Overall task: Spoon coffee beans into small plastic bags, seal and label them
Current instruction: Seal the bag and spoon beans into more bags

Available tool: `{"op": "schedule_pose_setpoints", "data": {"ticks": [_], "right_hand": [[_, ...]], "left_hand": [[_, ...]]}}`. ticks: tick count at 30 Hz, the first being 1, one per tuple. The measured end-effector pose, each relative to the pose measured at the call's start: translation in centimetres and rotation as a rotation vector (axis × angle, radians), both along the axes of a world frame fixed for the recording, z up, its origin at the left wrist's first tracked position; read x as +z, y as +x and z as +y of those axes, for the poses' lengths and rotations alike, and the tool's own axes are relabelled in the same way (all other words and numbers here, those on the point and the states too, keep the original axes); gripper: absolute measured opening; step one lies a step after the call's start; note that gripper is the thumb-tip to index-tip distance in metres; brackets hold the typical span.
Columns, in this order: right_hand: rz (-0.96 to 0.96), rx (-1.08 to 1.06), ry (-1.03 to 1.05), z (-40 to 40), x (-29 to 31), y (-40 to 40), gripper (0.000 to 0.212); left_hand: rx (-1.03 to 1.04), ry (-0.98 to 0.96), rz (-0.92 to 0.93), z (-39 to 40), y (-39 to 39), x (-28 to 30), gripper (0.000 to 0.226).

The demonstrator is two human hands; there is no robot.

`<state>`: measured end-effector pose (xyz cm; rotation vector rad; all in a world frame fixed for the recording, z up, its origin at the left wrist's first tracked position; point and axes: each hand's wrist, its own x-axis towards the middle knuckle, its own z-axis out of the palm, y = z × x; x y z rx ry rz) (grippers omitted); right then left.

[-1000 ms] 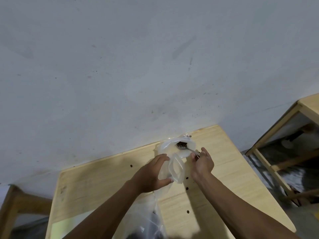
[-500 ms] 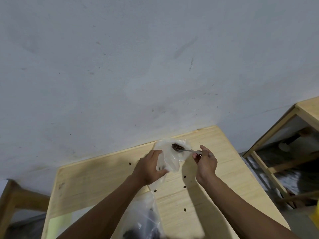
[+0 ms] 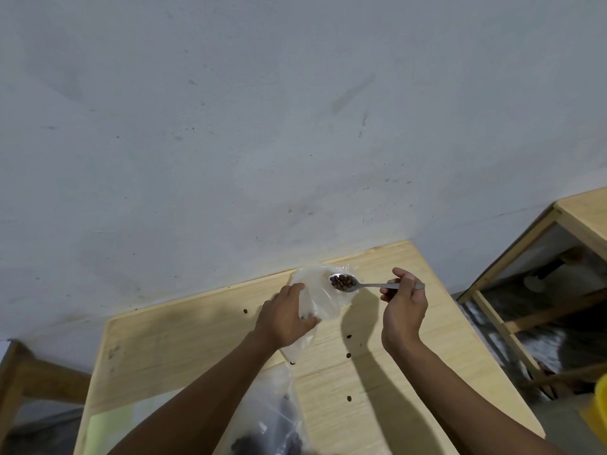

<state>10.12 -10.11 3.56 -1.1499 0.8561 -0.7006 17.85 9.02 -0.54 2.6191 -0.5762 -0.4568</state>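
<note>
Beans (image 3: 342, 282) heap the bowl of a metal spoon (image 3: 364, 285) poised level at the mouth of a small clear plastic bag (image 3: 320, 295), above a pale wooden table (image 3: 184, 339) set against a grey wall (image 3: 230, 126). The right hand (image 3: 403, 303) pinches the handle near its far end, fingers curled round it, apparently to keep the load flat until it is over the opening. The left hand (image 3: 286, 315) grips the bag by its side, thumb and fingers closed on the film, holding the bag up off the wood and its mouth turned toward the spoon; that looks like the reason for the raised hold. A larger clear bag (image 3: 272, 418) with dark beans inside lies near the table's front edge, within easy reach for the next scoop, and several loose beans (image 3: 348, 398) dot the tabletop. A second wooden table (image 3: 581, 211) stands off to the right.

Whether the spoon's tip is already inside the bag or only at its rim is hard to judge through the wrinkled film. How much the small bag already holds is not clear. The larger bag is cut off by the bottom of the view, and no labels or sealing tool can be seen.
</note>
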Motion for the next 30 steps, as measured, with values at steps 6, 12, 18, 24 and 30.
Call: {"op": "schedule_pose_setpoints", "data": {"ticks": [6, 12, 18, 24, 30], "right_hand": [[-0.009, 0.260, -0.332, 1.1, 0.4, -0.9, 0.029], [-0.033, 0.297, -0.436, 1.2, 0.3, -0.8, 0.026], [0.081, 0.103, -0.177, -0.5, -1.6, -0.6, 0.024], [0.196, 0.143, -0.017, 0.2, -3.9, -0.4, 0.018], [0.272, 0.135, 0.138, 0.6, -5.1, 1.5, 0.019]], "left_hand": [[-0.014, 0.005, 0.012, -0.2, 0.0, 0.2, 0.077], [-0.019, 0.001, 0.036, -0.1, -0.1, 0.3, 0.075], [-0.050, 0.006, -0.001, 0.7, -0.1, 0.2, 0.077], [-0.280, 0.003, -0.100, 1.4, 0.9, 0.2, 0.085], [-0.393, -0.023, -0.045, 0.6, 2.2, 1.4, 0.078]]}}
